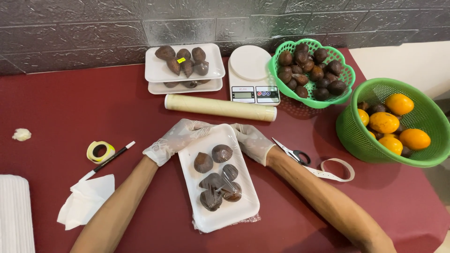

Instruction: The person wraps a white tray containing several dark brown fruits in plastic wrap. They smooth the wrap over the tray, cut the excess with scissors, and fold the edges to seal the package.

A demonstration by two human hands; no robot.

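A white foam tray (234,211) lies in front of me on the red table, holding several dark brown scaly fruits (216,180) under clear plastic film. My left hand (176,138), in a thin clear glove, grips the tray's far left corner. My right hand (252,140), also gloved, holds the far right corner. Film bunches out from under the tray's near edge (201,227).
Beyond the tray lies a roll of cling film (220,107), then two stacked foam trays of fruit (183,65), a white kitchen scale (253,75) and a green basket of brown fruit (311,72). Another green basket (393,124) holds oranges. Scissors (291,152), tape (99,151), pen (110,159) and tissue (86,199) lie nearby.
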